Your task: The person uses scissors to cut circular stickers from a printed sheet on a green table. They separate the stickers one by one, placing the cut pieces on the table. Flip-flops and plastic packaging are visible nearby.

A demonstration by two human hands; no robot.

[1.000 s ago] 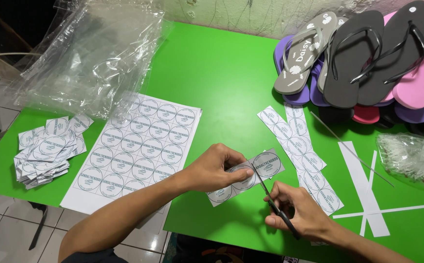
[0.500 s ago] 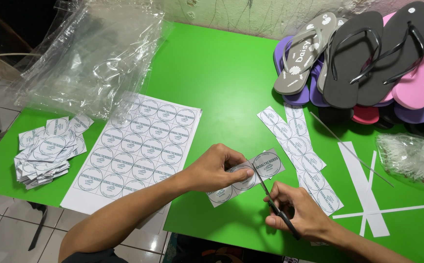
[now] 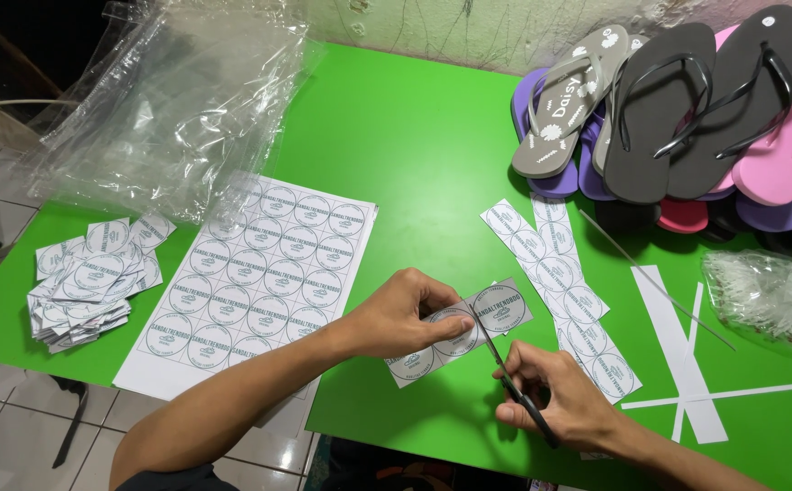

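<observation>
My left hand [image 3: 408, 314] pinches a paper strip of round printed labels [image 3: 496, 309] just above the green table [image 3: 414, 136]. My right hand [image 3: 560, 395] grips black-handled scissors [image 3: 505, 368], whose blades sit across the strip between two labels. Both hands are near the table's front edge.
A full sheet of round labels [image 3: 260, 273] lies left of my hands, with a pile of cut square labels [image 3: 87, 282] further left. More label strips [image 3: 560, 282] and thin white offcuts [image 3: 678, 355] lie at right. Stacked flip-flops [image 3: 669, 100] and clear plastic bags [image 3: 178, 100] fill the back.
</observation>
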